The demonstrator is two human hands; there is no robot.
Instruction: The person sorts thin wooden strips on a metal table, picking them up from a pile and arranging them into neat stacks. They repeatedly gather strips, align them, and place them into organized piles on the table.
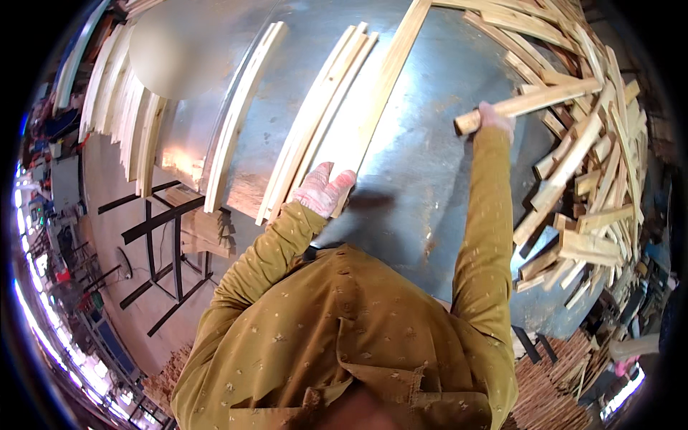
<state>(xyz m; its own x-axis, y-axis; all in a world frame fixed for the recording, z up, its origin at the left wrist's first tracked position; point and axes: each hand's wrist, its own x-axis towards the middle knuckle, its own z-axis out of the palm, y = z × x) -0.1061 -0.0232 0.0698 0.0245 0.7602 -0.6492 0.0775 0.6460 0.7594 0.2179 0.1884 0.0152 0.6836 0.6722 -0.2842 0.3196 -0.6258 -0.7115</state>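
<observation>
My left hand (325, 190), in a pale pinkish glove, is closed at the near end of a long wooden strip (390, 75). This strip slants away to the far edge of the metal table. Just left of that hand lie several strips side by side (315, 118). My right arm reaches forward, and my gloved right hand (496, 122) grips another wooden strip (548, 95) near its left end. That piece lies partly over the heap of loose strips at the right. The undersides of both hands are hidden.
The shiny metal table (437, 165) spans the middle. A jumbled heap of wooden strips (602, 172) covers its right side. Farther left are a narrow pair of strips (244, 118) and a row of stacked strips (118, 100). A black metal frame (175, 244) stands on the floor at left.
</observation>
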